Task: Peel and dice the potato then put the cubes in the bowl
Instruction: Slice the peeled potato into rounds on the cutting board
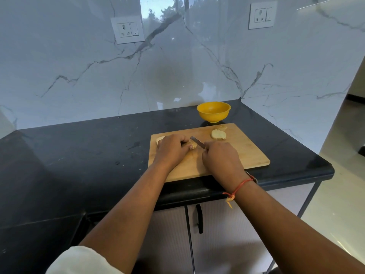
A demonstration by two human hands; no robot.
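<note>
Wooden cutting board (237, 153) on a black surface (79, 151): at its middle, the left hand (171, 150) pins a pale peeled potato piece (193, 145) under curled fingers (184, 143); the right hand (221, 157) grips a small steel knife (197, 142) just beside it. A slip of the piece could likely cut those fingers.

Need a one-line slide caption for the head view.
Dicing: left hand holds a potato piece on the board, right hand holds a knife beside it; bowl behind.
</note>
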